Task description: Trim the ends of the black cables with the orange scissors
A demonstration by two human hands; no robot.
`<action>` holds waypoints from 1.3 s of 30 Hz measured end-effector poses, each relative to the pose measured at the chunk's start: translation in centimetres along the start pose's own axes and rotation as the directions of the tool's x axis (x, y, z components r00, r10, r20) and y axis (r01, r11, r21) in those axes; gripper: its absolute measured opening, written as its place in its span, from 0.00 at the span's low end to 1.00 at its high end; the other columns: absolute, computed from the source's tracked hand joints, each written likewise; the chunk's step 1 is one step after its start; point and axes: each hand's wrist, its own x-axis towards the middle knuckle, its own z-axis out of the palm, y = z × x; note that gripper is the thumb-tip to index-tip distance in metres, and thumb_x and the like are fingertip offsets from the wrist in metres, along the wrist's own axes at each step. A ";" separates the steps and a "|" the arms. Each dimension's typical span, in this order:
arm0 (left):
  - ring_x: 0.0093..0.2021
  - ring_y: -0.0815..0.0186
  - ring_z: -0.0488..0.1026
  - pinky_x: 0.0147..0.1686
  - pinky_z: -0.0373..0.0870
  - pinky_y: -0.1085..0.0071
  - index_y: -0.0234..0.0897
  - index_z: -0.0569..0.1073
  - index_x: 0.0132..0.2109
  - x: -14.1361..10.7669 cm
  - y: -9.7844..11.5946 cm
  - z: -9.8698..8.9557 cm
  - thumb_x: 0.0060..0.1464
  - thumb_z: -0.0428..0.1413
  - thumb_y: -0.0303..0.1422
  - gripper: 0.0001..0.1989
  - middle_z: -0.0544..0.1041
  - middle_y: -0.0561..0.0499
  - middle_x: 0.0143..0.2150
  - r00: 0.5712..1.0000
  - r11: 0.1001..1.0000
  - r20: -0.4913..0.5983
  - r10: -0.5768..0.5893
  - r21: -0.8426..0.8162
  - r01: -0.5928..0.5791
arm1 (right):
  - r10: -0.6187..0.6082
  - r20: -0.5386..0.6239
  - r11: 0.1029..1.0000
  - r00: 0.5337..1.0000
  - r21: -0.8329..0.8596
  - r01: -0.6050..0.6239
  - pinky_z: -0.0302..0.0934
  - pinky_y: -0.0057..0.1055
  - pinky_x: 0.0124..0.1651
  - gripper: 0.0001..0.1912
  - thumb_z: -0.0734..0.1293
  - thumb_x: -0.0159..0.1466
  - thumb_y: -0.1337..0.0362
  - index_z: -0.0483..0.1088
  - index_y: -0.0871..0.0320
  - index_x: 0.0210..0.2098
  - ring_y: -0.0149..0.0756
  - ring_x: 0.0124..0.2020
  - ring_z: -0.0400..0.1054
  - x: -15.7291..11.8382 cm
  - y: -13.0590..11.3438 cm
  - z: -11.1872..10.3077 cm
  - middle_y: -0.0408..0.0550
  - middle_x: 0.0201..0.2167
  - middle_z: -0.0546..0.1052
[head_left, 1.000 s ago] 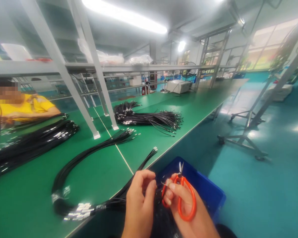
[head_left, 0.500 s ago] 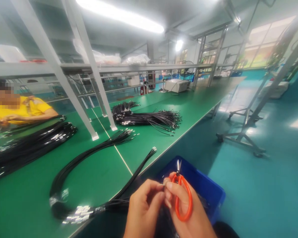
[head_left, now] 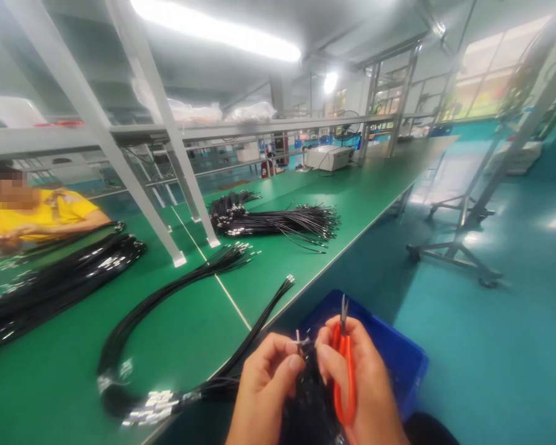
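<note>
Near the bottom centre, my left hand (head_left: 271, 383) pinches the end of a thin cable (head_left: 298, 341) between thumb and fingertips. Just to its right, my right hand (head_left: 359, 371) is closed around orange-handled scissors (head_left: 347, 383), whose blades point up. A small gap separates the fingertips of the two hands. A curved bundle of black cables (head_left: 134, 321) with pale ends lies on the green table (head_left: 185, 340) and runs over its edge toward my left hand. More black cables hang below my hands.
A blue bin (head_left: 398, 352) is below the table edge. Larger cable piles (head_left: 278, 221) (head_left: 60, 278) lie farther back and left. A person in yellow (head_left: 50, 213) works at the left, beyond metal shelf posts (head_left: 139, 204). A wheeled stand (head_left: 458, 253) is on the right.
My hands have moved slightly apart, and the small cable end now shows between them. The scissors have turned in my right hand, with their handles seen more edge-on.
</note>
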 end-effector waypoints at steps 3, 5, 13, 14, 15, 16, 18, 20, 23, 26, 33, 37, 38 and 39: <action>0.22 0.74 0.59 0.22 0.56 0.80 0.34 0.72 0.30 0.0 0.1 -0.1 0.47 0.62 0.42 0.15 0.68 0.57 0.23 1.000 1.000 0.029 -0.003 0.006 0.002 | -0.145 0.014 0.982 0.989 -0.117 0.146 0.60 0.22 0.26 0.11 0.71 0.52 0.66 0.68 0.52 0.34 0.27 0.24 0.65 0.1 0.2 -0.4 0.40 0.30 0.75; 0.22 0.75 0.58 0.22 0.56 0.80 0.34 0.72 0.30 0.1 0.1 -0.2 0.47 0.62 0.42 0.15 0.68 0.57 0.23 0.999 1.000 0.050 -0.003 0.016 0.002 | -0.189 0.084 0.966 0.978 -0.161 0.201 0.62 0.22 0.29 0.11 0.71 0.53 0.67 0.69 0.51 0.35 0.28 0.27 0.67 0.4 0.5 -0.5 0.42 0.34 0.77; 0.20 0.76 0.56 0.21 0.54 0.80 0.34 0.70 0.29 -0.1 0.0 0.0 0.45 0.63 0.43 0.16 0.67 0.58 0.21 0.997 0.999 0.078 -0.029 -0.027 0.031 | -0.075 0.223 0.997 0.972 0.022 0.072 0.60 0.19 0.24 0.11 0.72 0.53 0.68 0.67 0.53 0.33 0.23 0.20 0.65 1.3 0.3 -0.1 0.38 0.27 0.77; 0.20 0.76 0.56 0.20 0.53 0.80 0.34 0.70 0.28 -0.2 0.1 0.1 0.45 0.64 0.43 0.16 0.67 0.58 0.21 0.997 0.999 0.069 -0.030 -0.040 0.032 | -0.063 0.227 0.998 0.972 0.032 0.058 0.60 0.19 0.24 0.11 0.73 0.53 0.68 0.67 0.53 0.33 0.23 0.20 0.64 1.3 0.1 0.0 0.38 0.26 0.77; 0.20 0.76 0.56 0.20 0.53 0.80 0.34 0.70 0.28 -0.2 0.2 0.2 0.44 0.64 0.43 0.17 0.68 0.57 0.22 0.998 0.998 0.058 -0.030 -0.055 0.034 | -0.051 0.233 0.998 0.971 0.049 0.041 0.61 0.19 0.24 0.12 0.73 0.53 0.68 0.67 0.53 0.33 0.23 0.19 0.64 1.3 -0.1 0.0 0.37 0.25 0.76; 0.21 0.76 0.57 0.20 0.53 0.80 0.34 0.70 0.28 -0.3 0.3 0.4 0.43 0.64 0.43 0.16 0.70 0.56 0.22 0.998 0.997 0.049 -0.033 -0.072 0.036 | -0.041 0.240 0.997 0.970 0.070 0.025 0.61 0.19 0.25 0.12 0.73 0.53 0.67 0.66 0.54 0.33 0.23 0.19 0.65 1.2 -0.3 0.0 0.37 0.24 0.76; 0.21 0.76 0.58 0.20 0.53 0.80 0.34 0.71 0.28 -0.4 0.5 0.6 0.43 0.65 0.42 0.16 0.72 0.55 0.24 0.998 0.994 0.043 -0.037 -0.098 0.041 | -0.010 0.253 0.995 0.967 0.098 -0.015 0.64 0.21 0.29 0.11 0.72 0.55 0.67 0.66 0.54 0.33 0.25 0.22 0.67 1.1 -0.5 0.0 0.36 0.21 0.74; 0.21 0.75 0.59 0.21 0.54 0.80 0.34 0.71 0.28 -0.4 0.7 0.6 0.43 0.65 0.42 0.16 0.73 0.54 0.24 0.998 0.993 0.046 -0.042 -0.106 0.046 | 0.022 0.262 0.995 0.965 0.088 -0.047 0.64 0.22 0.32 0.10 0.71 0.56 0.67 0.65 0.54 0.33 0.26 0.24 0.68 1.0 -0.4 -0.1 0.36 0.21 0.73; 0.21 0.76 0.58 0.21 0.53 0.80 0.34 0.71 0.28 -0.3 0.5 0.3 0.43 0.65 0.42 0.16 0.72 0.55 0.23 0.998 0.996 0.054 -0.039 -0.082 0.043 | -0.035 0.238 0.999 0.971 0.039 0.027 0.62 0.20 0.25 0.10 0.71 0.55 0.67 0.65 0.53 0.33 0.24 0.20 0.66 0.8 0.3 -0.4 0.36 0.23 0.74; 0.21 0.76 0.57 0.20 0.54 0.80 0.34 0.72 0.29 0.1 0.1 -0.3 0.45 0.64 0.42 0.16 0.69 0.56 0.22 0.997 0.998 0.074 -0.038 -0.042 0.041 | -0.204 0.159 0.969 0.966 -0.111 0.222 0.60 0.18 0.22 0.08 0.69 0.55 0.69 0.66 0.52 0.32 0.24 0.19 0.65 0.7 0.8 -0.8 0.36 0.22 0.73; 0.21 0.75 0.57 0.21 0.55 0.80 0.35 0.71 0.30 0.2 0.2 -0.5 0.46 0.63 0.42 0.14 0.67 0.57 0.22 0.994 0.999 0.102 -0.032 -0.035 0.036 | -0.489 0.276 0.683 0.828 -0.470 0.559 0.67 0.22 0.26 0.11 0.66 0.57 0.70 0.68 0.49 0.38 0.29 0.23 0.71 0.6 0.6 -1.2 0.37 0.26 0.76; 0.20 0.76 0.58 0.20 0.55 0.81 0.35 0.72 0.29 -0.2 0.6 0.0 0.45 0.64 0.41 0.14 0.67 0.58 0.21 0.999 0.998 0.046 -0.021 -0.050 0.023 | -0.603 0.328 0.487 0.727 -0.570 0.662 0.66 0.19 0.25 0.09 0.65 0.58 0.71 0.65 0.50 0.34 0.28 0.22 0.72 0.6 0.5 -0.7 0.36 0.24 0.77; 0.21 0.76 0.59 0.21 0.56 0.81 0.35 0.73 0.29 -0.3 0.7 0.1 0.45 0.64 0.40 0.13 0.68 0.58 0.22 0.999 0.999 0.037 -0.003 -0.040 0.005 | -0.639 0.345 0.424 0.688 -0.588 0.689 0.65 0.19 0.24 0.08 0.65 0.58 0.70 0.65 0.50 0.34 0.28 0.21 0.72 0.5 0.5 -0.6 0.36 0.23 0.76; 0.22 0.75 0.61 0.22 0.57 0.81 0.35 0.73 0.30 -0.4 0.8 0.1 0.46 0.64 0.40 0.12 0.71 0.57 0.23 0.999 1.000 0.033 0.019 -0.023 -0.018 | -0.672 0.367 0.359 0.643 -0.599 0.716 0.65 0.20 0.23 0.08 0.64 0.58 0.70 0.65 0.50 0.34 0.29 0.21 0.71 0.5 0.5 -0.5 0.37 0.23 0.76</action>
